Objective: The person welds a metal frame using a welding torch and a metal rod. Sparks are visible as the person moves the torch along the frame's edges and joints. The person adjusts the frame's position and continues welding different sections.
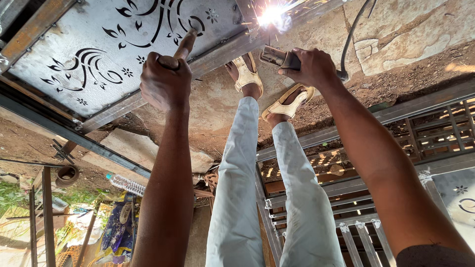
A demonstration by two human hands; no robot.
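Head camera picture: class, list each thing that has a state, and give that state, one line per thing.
Left hand: closed around a hammer handle.
Hammer: held, head resting on the metal panel.
Right hand: closed around the welding holder.
Welding holder: held, tip sparking.
Metal panel: lying in its frame.
Plastic bottle: lying on its side.

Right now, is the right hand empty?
No. The right hand grips a welding electrode holder whose tip sparks brightly at the metal frame.
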